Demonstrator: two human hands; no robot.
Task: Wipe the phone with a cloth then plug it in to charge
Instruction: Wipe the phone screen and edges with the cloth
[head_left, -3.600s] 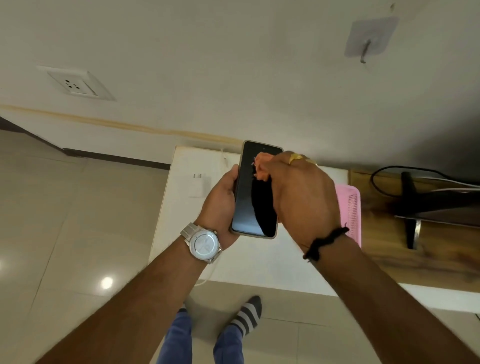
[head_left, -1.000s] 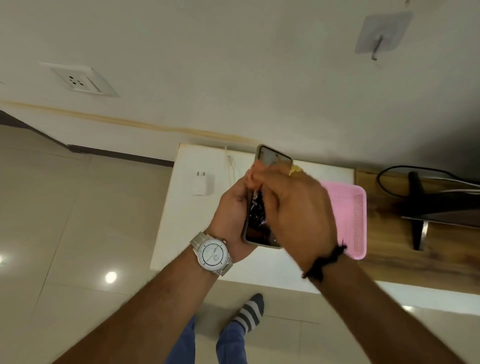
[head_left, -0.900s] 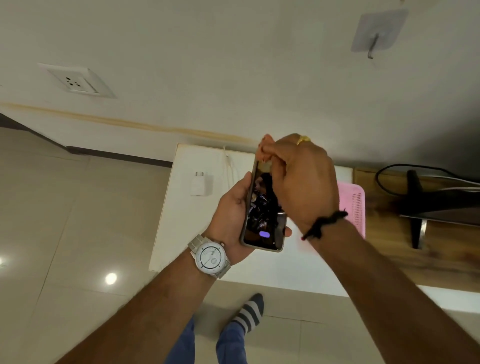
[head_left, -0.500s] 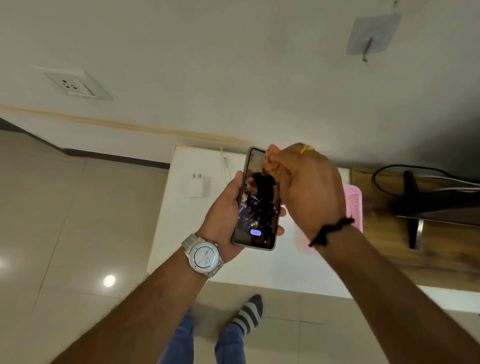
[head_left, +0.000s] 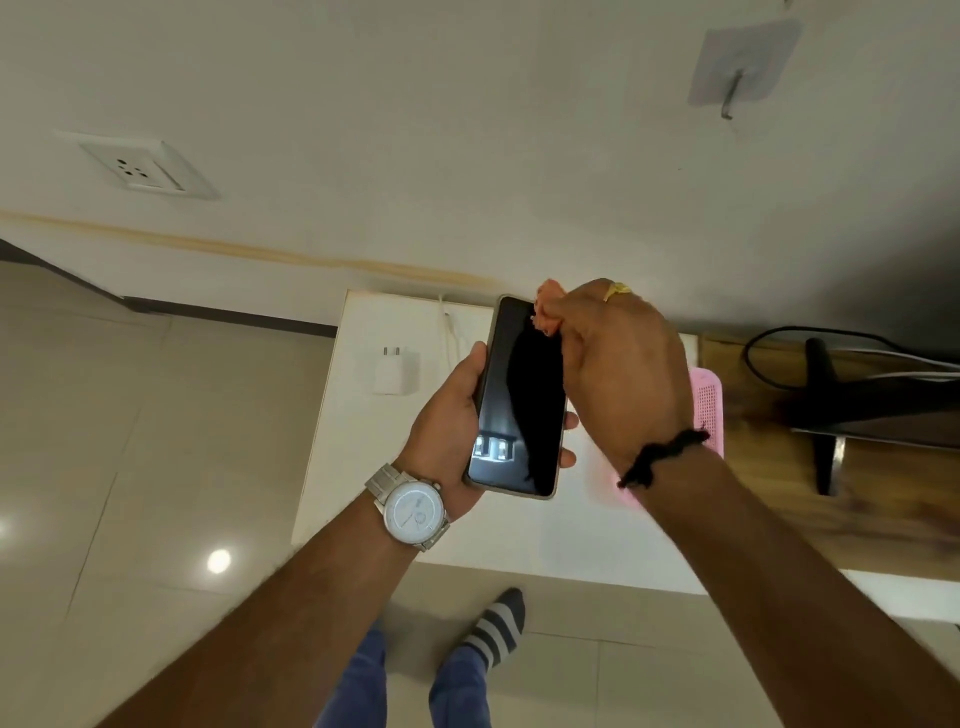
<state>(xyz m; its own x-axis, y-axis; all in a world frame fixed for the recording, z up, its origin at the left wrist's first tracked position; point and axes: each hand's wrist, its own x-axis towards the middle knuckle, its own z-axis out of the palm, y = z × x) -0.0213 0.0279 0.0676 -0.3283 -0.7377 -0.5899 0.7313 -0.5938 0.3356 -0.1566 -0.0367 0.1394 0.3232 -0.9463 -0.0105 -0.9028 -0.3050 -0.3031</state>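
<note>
My left hand (head_left: 451, 415) grips a phone (head_left: 519, 400) upright above the white table, its dark screen facing me. My right hand (head_left: 618, 369) is closed on a small orange cloth (head_left: 546, 307), pressing it against the phone's top right corner. Most of the cloth is hidden inside the fist. A white charger adapter (head_left: 395, 370) lies on the table to the left of the phone, and a white cable (head_left: 451, 327) runs beside it toward the wall. A wall socket (head_left: 139, 167) sits on the wall at upper left.
The white table (head_left: 363, 467) stands against the wall. A pink perforated tray (head_left: 707, 400) lies behind my right wrist. A wooden surface with a black stand (head_left: 826, 415) and dark cables is on the right. A wall hook (head_left: 732, 98) hangs above. Tiled floor lies to the left.
The phone's screen, lit half a second ago, is now dark. My right hand with the cloth has stayed at the top edge of the phone after rubbing up and down it.
</note>
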